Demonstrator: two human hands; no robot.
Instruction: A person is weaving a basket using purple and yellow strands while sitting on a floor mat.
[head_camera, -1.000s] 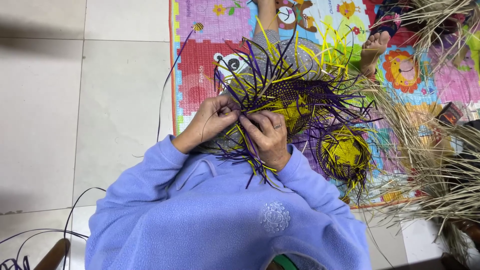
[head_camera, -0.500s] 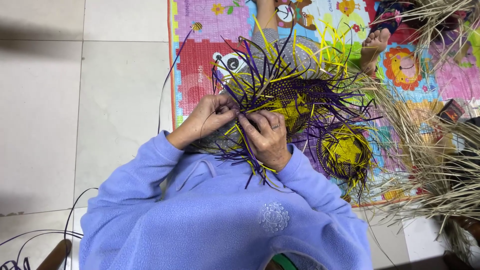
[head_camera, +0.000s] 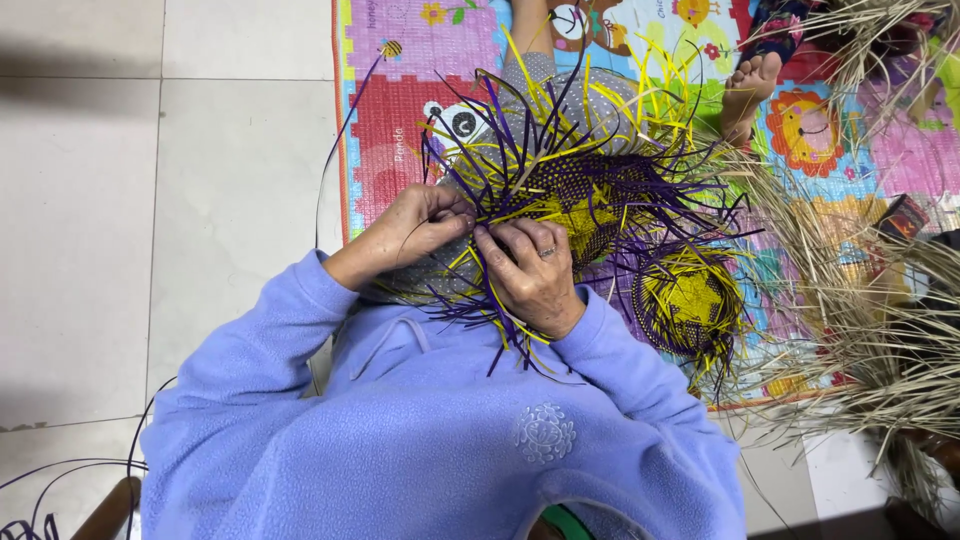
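Head view, looking straight down. We see our left hand (head_camera: 415, 225) pinching purple and yellow strips at the near edge of a half-woven basket piece (head_camera: 575, 200), fingers pressed together on them. Our right hand (head_camera: 530, 270) lies just beside it, fingers curled and closed on the same bunch of strips, a ring showing on one finger. The woven piece sits on our lap above the lilac fleece sleeves (head_camera: 300, 330), loose strip ends fanning out all round.

To the right of it, touching the stray ends, a smaller round woven piece (head_camera: 688, 300) in yellow with a purple rim lies on the mat.

No packages proper; a small dark box-like thing (head_camera: 900, 215) sits at the right edge among dry straw (head_camera: 880, 330), too blurred to tell what it is.

Surface: a bright children's play mat (head_camera: 400, 110) with red, pink and blue panels, cartoon animals and flower shapes, an orange border. Left of it, pale floor tiles (head_camera: 150, 200). Another person's bare foot (head_camera: 748, 90) rests on the mat at top right. Loose purple strips (head_camera: 60, 480) trail at the lower left.
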